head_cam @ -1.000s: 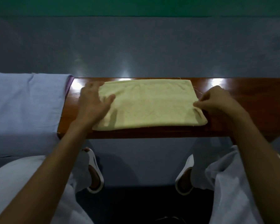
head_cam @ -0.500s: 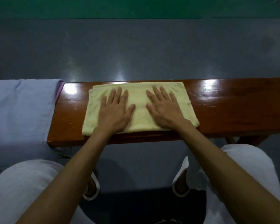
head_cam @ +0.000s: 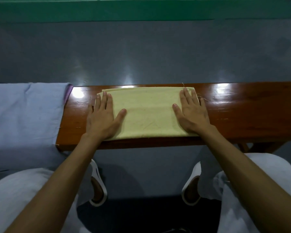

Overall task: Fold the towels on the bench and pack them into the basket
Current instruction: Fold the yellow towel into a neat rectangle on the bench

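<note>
A folded pale yellow towel [head_cam: 148,113] lies flat on the glossy brown wooden bench [head_cam: 245,113]. My left hand [head_cam: 102,116] presses flat on the towel's left end, fingers straight, its outer edge over the bare wood. My right hand [head_cam: 191,113] lies flat on the towel's right end, fingers pointing away from me. A light blue cloth [head_cam: 25,115] drapes over the bench's left part, with a strip of purple cloth [head_cam: 67,93] showing at its edge. No basket is in view.
Grey floor lies beyond the bench, with a green strip [head_cam: 141,9] at the far edge. My knees in pale trousers and white slippers [head_cam: 97,185] are below the bench's near edge. Bench legs [head_cam: 249,147] show at right.
Both hands have slid apart from the towel's middle to its two ends, staying flat. One second ago the right hand pinched the towel's right edge.
</note>
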`<act>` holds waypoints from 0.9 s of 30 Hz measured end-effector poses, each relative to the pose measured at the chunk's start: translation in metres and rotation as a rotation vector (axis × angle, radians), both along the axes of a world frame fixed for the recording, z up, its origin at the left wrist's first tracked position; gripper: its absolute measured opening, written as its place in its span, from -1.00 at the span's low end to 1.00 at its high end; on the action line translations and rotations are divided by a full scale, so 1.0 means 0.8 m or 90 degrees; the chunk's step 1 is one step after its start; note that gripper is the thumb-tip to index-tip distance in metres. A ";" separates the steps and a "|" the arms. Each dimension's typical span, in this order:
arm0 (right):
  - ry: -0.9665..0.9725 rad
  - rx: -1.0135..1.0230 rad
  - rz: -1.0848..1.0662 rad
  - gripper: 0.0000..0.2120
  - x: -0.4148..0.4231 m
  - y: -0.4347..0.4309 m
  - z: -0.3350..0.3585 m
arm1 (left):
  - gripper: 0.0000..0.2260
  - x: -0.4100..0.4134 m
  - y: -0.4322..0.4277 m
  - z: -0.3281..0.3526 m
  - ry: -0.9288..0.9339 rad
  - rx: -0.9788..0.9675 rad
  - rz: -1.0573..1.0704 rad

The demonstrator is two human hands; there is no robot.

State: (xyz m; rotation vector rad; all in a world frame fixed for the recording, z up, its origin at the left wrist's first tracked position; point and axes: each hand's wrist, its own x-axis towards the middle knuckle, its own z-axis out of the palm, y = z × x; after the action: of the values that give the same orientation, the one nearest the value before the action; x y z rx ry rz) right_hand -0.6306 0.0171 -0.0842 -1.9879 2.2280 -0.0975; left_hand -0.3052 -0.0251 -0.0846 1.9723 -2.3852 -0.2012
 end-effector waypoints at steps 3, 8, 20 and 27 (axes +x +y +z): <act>-0.001 -0.002 0.001 -0.28 0.000 0.001 0.001 | -0.15 0.002 0.000 -0.001 0.001 0.002 -0.004; -0.013 0.005 0.002 -0.27 -0.001 0.000 0.004 | -0.15 0.001 -0.002 0.001 0.012 0.001 -0.015; -0.144 -0.130 -0.179 -0.26 -0.006 0.014 0.030 | -0.16 -0.031 0.025 0.012 0.059 -0.009 -0.097; -0.123 -0.105 -0.284 -0.41 -0.009 0.015 0.036 | -0.16 -0.049 0.033 -0.001 0.032 -0.008 -0.126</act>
State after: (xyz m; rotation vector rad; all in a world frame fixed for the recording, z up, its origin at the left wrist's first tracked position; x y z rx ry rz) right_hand -0.6378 0.0291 -0.0553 -1.4345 2.5531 -0.5148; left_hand -0.3447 0.0015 -0.0853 1.7026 -2.5406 -0.2382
